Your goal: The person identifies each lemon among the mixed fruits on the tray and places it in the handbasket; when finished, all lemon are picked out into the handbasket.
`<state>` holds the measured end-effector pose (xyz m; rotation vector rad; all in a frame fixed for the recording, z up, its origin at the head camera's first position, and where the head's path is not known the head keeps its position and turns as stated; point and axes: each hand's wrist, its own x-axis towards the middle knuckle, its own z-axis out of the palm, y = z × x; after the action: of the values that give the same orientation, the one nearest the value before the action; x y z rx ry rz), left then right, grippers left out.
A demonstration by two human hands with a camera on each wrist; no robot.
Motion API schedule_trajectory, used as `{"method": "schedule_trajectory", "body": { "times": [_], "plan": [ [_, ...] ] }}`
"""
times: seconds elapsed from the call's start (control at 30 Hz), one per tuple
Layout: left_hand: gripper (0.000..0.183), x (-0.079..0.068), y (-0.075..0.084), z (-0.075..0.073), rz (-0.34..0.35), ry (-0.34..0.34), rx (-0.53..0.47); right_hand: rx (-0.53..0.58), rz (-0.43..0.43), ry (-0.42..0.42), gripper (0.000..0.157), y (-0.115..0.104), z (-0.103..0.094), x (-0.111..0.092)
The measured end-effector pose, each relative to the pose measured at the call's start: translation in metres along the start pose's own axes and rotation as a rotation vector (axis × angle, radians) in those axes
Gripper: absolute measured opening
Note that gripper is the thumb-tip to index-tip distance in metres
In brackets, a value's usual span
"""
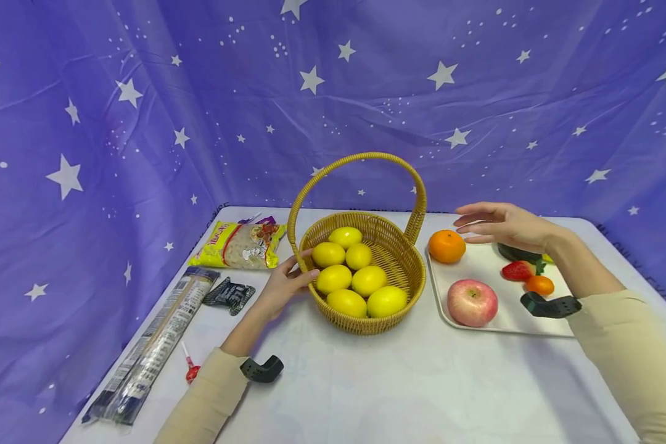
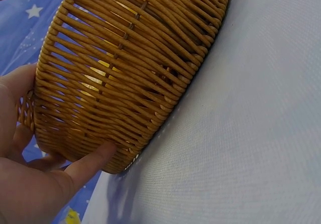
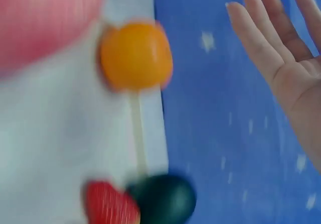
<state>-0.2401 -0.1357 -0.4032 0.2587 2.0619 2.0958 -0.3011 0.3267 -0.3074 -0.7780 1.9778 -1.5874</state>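
Observation:
Several yellow lemons (image 1: 369,281) lie inside a woven basket (image 1: 416,280) with a tall arched handle, standing on the white table. My left hand (image 1: 282,285) grips the basket's left rim, thumb over the edge and fingers against the outside; the left wrist view shows fingers on the weave (image 2: 115,78). Over the far part of a white tray (image 1: 510,330), my right hand (image 1: 505,223) hovers with fingers extended and holds nothing. Nearest to it is an orange (image 1: 447,246) at the tray's left edge. A pink-red apple (image 1: 472,303) sits closer to me on the tray.
Also on the tray are a strawberry (image 1: 518,271), a small orange fruit (image 1: 540,285) and a dark green oval fruit (image 3: 168,199). To the left lie a yellow food bag (image 1: 241,245), a black packet (image 1: 229,296), long wrapped packs (image 1: 158,339) and a lollipop (image 1: 192,372).

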Motion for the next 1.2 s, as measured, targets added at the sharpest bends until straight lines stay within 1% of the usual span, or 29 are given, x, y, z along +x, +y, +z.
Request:
{"method": "schedule_trajectory", "body": {
  "times": [0.07, 0.1, 0.17, 0.23, 0.3, 0.47, 0.6, 0.77, 0.83, 0.9, 0.97, 1.07, 1.2],
  "plan": [
    [0.059, 0.0, 0.0, 0.0, 0.002, -0.002, -0.003, 0.068, -0.051, 0.008, 0.047, 0.009, -0.017, -0.017],
    [0.059, 0.0, 0.0, 0.0, 0.001, -0.002, -0.004, 0.056, -0.054, 0.036, 0.049, 0.014, -0.024, -0.026],
    [0.059, 0.0, 0.0, 0.0, 0.002, -0.004, -0.006, -0.006, -0.025, 0.122, 0.05, 0.021, -0.036, -0.043],
    [0.059, 0.0, -0.001, 0.0, 0.003, -0.003, -0.007, -0.105, 0.025, 0.216, 0.05, 0.028, -0.045, -0.06],
    [0.059, 0.0, -0.001, 0.0, 0.005, -0.004, -0.007, -0.183, 0.067, 0.291, 0.05, 0.035, -0.053, -0.075],
    [0.059, 0.001, -0.002, 0.001, 0.007, -0.005, -0.006, -0.275, 0.11, 0.404, 0.052, 0.05, -0.071, -0.105],
    [0.058, 0.001, -0.002, 0.001, 0.0, 0.003, -0.002, -0.33, 0.158, 0.492, 0.055, 0.061, -0.081, -0.122],
    [0.059, 0.001, -0.002, 0.0, -0.001, 0.008, 0.004, -0.396, 0.229, 0.582, 0.063, 0.078, -0.091, -0.135],
    [0.059, 0.001, -0.002, 0.0, -0.001, 0.007, 0.007, -0.402, 0.268, 0.611, 0.064, 0.084, -0.092, -0.137],
    [0.059, 0.001, -0.002, -0.001, -0.001, 0.008, 0.009, -0.391, 0.294, 0.623, 0.067, 0.09, -0.092, -0.138],
    [0.058, 0.001, -0.002, -0.001, -0.001, 0.009, 0.01, -0.374, 0.309, 0.62, 0.069, 0.094, -0.091, -0.137],
    [0.058, 0.001, -0.003, -0.001, 0.0, 0.008, 0.008, -0.39, 0.319, 0.599, 0.072, 0.098, -0.09, -0.131],
    [0.058, 0.001, -0.002, 0.0, 0.002, 0.008, 0.002, -0.451, 0.332, 0.575, 0.077, 0.1, -0.089, -0.121]
  ]
}}
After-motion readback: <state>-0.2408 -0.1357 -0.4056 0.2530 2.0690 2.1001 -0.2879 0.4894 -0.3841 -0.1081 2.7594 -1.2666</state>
